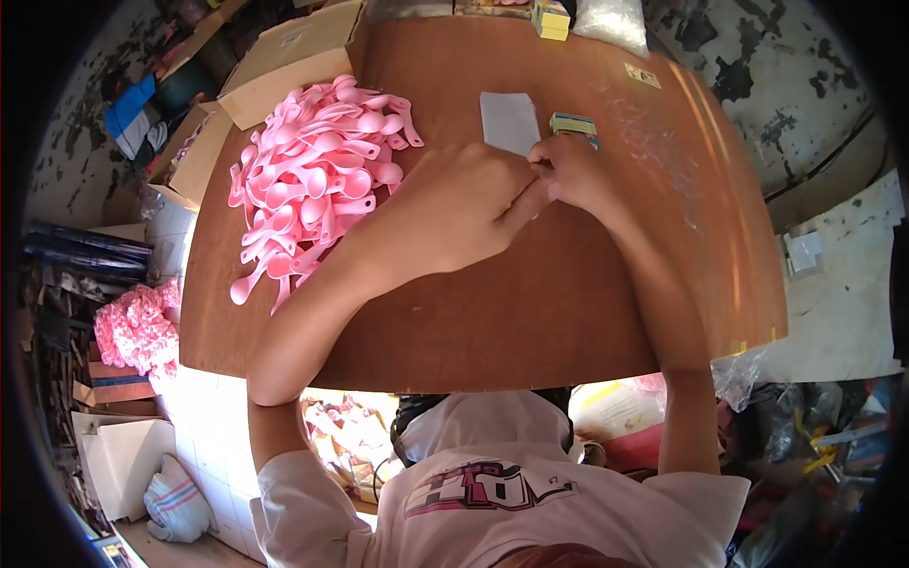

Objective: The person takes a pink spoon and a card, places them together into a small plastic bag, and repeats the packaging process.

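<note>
Over the middle of the brown table (473, 331), my two hands meet with their fingers curled in. My left hand (473, 194) is closed, its back turned up, its fingertips against the other hand. Thumb and fingers of my right hand (575, 175) are pinched together. Whatever lies between them is too small or hidden to make out. Left of my left hand is a big heap of pink plastic measuring spoons (317, 180). Just beyond the hands lie a stack of white paper (509, 121) and a small yellow-green box (574, 124).
Thin clear plastic (658, 147) spreads over the table's right side, near a small yellow card (642, 76). At the far edge stand a cardboard box (294, 62), yellow boxes (551, 19) and a whitish plastic bag (611, 26). A pink heap (137, 327) sits left of the table.
</note>
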### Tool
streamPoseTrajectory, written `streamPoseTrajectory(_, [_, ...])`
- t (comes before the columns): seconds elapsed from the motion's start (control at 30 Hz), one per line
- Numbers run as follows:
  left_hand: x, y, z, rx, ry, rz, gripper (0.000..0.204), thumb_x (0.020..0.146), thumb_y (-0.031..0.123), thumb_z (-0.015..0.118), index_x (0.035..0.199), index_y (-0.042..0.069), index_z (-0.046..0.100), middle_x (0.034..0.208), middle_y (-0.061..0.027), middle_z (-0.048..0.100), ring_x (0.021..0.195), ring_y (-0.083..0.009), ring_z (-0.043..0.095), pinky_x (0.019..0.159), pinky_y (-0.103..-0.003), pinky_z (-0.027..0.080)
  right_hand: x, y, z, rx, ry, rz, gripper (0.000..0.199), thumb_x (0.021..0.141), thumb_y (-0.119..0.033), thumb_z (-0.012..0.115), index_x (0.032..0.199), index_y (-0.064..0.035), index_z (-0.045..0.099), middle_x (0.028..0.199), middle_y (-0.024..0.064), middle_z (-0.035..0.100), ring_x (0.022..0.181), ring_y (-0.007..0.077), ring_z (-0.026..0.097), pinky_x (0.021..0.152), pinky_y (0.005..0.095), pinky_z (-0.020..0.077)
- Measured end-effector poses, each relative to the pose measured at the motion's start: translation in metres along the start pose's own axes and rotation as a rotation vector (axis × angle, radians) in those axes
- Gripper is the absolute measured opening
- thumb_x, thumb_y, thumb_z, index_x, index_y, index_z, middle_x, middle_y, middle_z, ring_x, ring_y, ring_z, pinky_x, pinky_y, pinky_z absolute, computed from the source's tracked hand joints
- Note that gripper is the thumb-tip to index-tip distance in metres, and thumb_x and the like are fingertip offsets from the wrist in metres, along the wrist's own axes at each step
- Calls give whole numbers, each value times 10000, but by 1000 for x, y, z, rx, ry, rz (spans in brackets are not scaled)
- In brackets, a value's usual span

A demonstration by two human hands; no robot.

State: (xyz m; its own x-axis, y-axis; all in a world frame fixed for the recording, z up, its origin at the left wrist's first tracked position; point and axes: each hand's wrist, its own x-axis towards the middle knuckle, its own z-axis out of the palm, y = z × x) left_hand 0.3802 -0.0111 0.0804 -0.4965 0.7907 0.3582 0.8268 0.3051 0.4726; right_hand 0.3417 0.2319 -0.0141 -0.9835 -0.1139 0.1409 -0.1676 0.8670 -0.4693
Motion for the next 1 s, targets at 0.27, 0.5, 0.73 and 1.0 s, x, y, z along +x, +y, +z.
streamPoseTrajectory(0.27, [-167, 36, 28, -817, -930, -87, 255, 1041, 240, 502, 1021, 39, 659, 882, -123, 698, 701, -253, 686, 683, -378, 539, -7, -3, -7, -53, 27, -54, 137, 850, -154, 677, 875, -42, 750, 799, 139, 715, 763, 277, 689, 700, 396, 510])
streamPoseTrajectory(0.5, [-308, 7, 110, -723, -1071, -1203, 349, 1040, 343, 493, 1067, 35, 656, 916, -101, 707, 826, -184, 711, 765, -324, 586, -7, 2, -8, -64, -26, 13, 173, 843, -253, 717, 865, -83, 742, 894, 159, 692, 914, 329, 675, 754, 477, 522])
streamPoseTrajectory(0.73, [-413, 26, 176, -895, -478, -1683, 428, 976, 404, 573, 1070, -4, 662, 969, -198, 708, 932, -311, 694, 819, -414, 542, -9, -11, -14, -51, -62, 64, 185, 842, -247, 722, 906, -74, 741, 906, 180, 686, 922, 336, 677, 762, 476, 526])
streamPoseTrajectory(1.0, [-409, 29, 189, -863, -391, -1667, 419, 975, 397, 574, 1065, -1, 667, 962, -196, 709, 929, -309, 694, 814, -412, 542, -7, -7, -13, -52, -58, 11, 176, 825, -221, 719, 875, -53, 740, 905, 187, 705, 894, 345, 694, 755, 481, 531])
